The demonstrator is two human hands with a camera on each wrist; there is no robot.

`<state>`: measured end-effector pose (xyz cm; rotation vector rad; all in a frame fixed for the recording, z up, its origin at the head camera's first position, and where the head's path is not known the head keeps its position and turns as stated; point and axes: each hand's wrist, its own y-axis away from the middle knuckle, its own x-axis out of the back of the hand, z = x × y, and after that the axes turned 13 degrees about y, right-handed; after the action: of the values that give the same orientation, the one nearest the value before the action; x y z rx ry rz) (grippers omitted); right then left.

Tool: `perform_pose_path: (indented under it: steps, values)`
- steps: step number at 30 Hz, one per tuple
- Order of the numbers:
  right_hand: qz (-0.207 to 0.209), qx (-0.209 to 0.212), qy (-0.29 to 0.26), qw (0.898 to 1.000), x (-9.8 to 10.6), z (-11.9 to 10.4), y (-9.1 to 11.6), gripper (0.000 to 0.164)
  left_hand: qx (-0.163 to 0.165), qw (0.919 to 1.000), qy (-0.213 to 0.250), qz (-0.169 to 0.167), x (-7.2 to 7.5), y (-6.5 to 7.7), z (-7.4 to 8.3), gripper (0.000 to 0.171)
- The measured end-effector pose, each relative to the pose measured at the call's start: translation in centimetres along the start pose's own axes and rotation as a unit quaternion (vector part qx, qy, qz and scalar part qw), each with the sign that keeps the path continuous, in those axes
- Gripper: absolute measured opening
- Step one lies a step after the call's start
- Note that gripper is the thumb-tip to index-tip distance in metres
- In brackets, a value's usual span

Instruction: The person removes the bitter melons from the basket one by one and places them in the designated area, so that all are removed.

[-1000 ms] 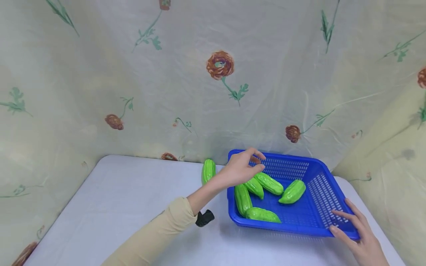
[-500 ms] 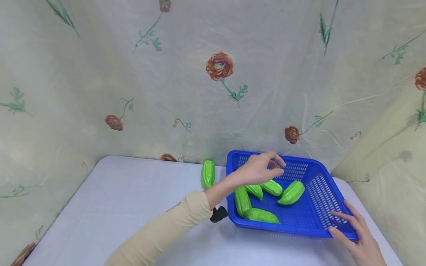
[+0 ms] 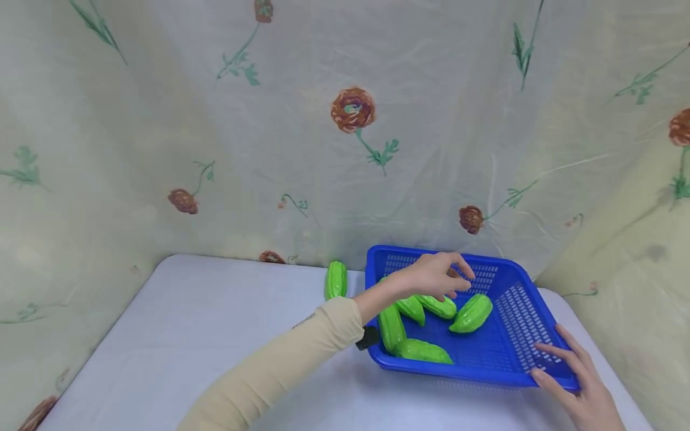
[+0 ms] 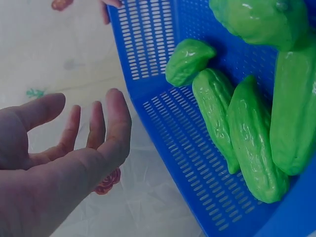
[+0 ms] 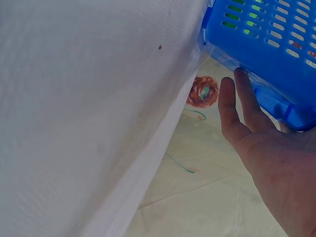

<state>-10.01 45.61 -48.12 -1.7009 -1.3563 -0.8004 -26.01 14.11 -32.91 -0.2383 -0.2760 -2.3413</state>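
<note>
A blue plastic basket (image 3: 458, 372) with slotted walls sits at the right of the table. Several glossy green bitter gourds lie in it, one (image 3: 471, 313) near the middle and another (image 3: 423, 351) along the front wall. My left hand (image 3: 435, 276) hovers over the basket's back part, holding nothing; its fingers are loosely bent in the left wrist view, where bitter gourds (image 4: 256, 143) show beside it. My right hand (image 3: 584, 383) holds the basket's front right corner, thumb at the front and fingers along the right rim. Part of the gourds is hidden behind the left arm.
One more bitter gourd (image 3: 336, 280) lies on the white table (image 3: 226, 323), left of the basket near the back edge. A flower-printed curtain (image 3: 302, 149) hangs close behind the table. A black wrist device (image 3: 368, 338) shows below the left cuff.
My left hand has moved right over the basket, from its back left corner toward the middle. The right hand stays at the corner; basket and gourds keep their places.
</note>
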Motion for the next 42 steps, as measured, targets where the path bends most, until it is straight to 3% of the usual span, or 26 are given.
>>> perform_pose_path:
  steps: [6, 11, 16, 24, 32, 42]
  values:
    - [-0.007, -0.004, -0.005, 1.0, 0.0, 0.0, 0.0, 0.051, 0.042, 0.9989, 0.001, -0.021, -0.8, -1.2, 0.0, 0.026]
    - [-0.02, -0.017, -0.002, 1.0, 0.2, 0.0, 0.0, 0.054, 0.065, 0.9952, -0.011, -0.073, -1.2, -2.0, 0.2, 0.025]
    - [-0.022, -0.015, -0.008, 1.0, 0.2, -0.2, 0.0, 0.054, 0.087, 0.9885, -0.02, -0.123, -1.5, -2.5, 0.1, 0.036]
    - [-0.01, -0.004, -0.005, 1.0, 0.1, -0.1, 0.1, 0.052, 0.11, 0.9752, -0.079, -0.175, -1.9, -2.9, -0.8, 0.042]
    - [-0.008, -0.004, 0.006, 1.0, 0.1, -0.1, 0.0, 0.052, 0.154, 0.9549, -0.162, -0.195, -2.3, -2.7, -1.7, 0.041]
    - [-0.001, -0.005, 0.013, 1.0, -0.1, 0.2, -0.1, 0.051, 0.199, 0.9321, -0.221, -0.207, -2.6, -2.8, -2.0, 0.047]
